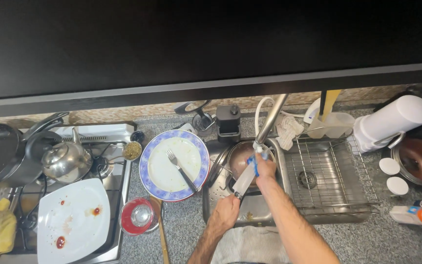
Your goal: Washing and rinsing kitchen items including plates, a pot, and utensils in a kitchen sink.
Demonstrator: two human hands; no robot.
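Left hand (225, 213) grasping the broad steel knife (244, 180) by its handle over the steel sink (221, 195); right hand (264, 166) clenched on a blue sponge (254, 162), against the blade's far end.

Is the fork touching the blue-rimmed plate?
Touching. The head view shows the fork lying flat on the blue-rimmed plate, tines near the middle and dark handle running out to the lower right rim.
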